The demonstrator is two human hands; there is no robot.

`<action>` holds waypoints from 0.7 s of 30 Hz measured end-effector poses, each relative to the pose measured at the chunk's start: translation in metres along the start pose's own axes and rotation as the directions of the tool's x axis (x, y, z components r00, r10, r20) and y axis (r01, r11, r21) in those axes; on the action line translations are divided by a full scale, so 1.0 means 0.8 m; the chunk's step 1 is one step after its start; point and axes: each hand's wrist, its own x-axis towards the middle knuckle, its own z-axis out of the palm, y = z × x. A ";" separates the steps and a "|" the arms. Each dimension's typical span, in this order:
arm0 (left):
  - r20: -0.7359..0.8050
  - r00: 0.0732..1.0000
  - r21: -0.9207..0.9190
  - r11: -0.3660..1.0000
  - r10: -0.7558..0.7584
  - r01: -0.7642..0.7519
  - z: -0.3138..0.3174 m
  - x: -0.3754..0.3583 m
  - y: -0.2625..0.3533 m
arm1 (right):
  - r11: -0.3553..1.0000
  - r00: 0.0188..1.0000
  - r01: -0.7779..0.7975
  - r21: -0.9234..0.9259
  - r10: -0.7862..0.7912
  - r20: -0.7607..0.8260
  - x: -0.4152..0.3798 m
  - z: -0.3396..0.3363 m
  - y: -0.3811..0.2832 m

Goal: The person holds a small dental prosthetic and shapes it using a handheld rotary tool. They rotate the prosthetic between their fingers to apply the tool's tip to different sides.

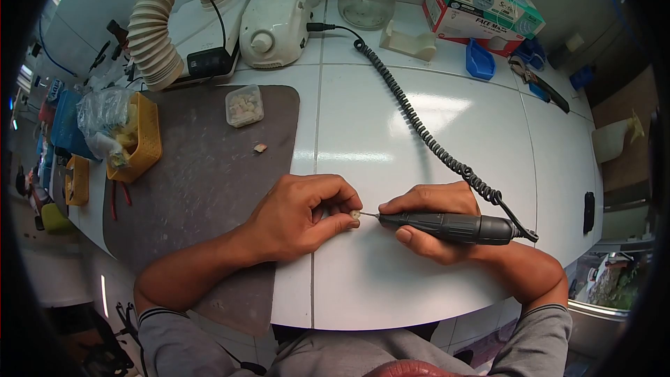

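Observation:
My left hand point(296, 215) pinches a small off-white, tooth-like piece point(355, 215) between thumb and fingertips, low over the white tabletop. Wrapped in my right hand point(441, 200) is a black rotary handpiece point(457, 227), lying nearly level and pointing left. Its thin metal bit point(369, 214) reaches right up to the piece. A black coiled cord point(412, 113) runs from the handpiece's rear to the white control unit point(276, 31) at the back. On the dark mat point(209, 195) lie a clear box point(244, 106) of similar pale pieces and one loose pinkish-white bit point(260, 148).
A ribbed suction hose point(155, 24) arches over the back left. Yellow baskets point(143, 136) stand at the left. Along the back are a glass jar point(366, 0), face mask boxes point(481, 10) and a blue tray point(479, 61); pliers point(548, 91) lie at the right.

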 end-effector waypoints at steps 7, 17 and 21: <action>-0.006 1.000 0.000 1.000 0.008 -0.008 0.000 0.000 0.001 | 1.000 1.000 -0.012 -0.005 0.012 0.020 0.001 -0.001 -0.003; -0.064 0.995 0.008 0.997 0.072 -0.072 0.007 0.000 -0.010 | 1.000 1.000 -0.013 0.005 0.013 0.015 0.001 0.001 -0.003; -0.056 0.997 0.013 0.998 0.061 -0.060 0.007 0.000 -0.008 | 1.000 0.999 -0.024 0.005 0.024 0.027 0.001 0.000 -0.004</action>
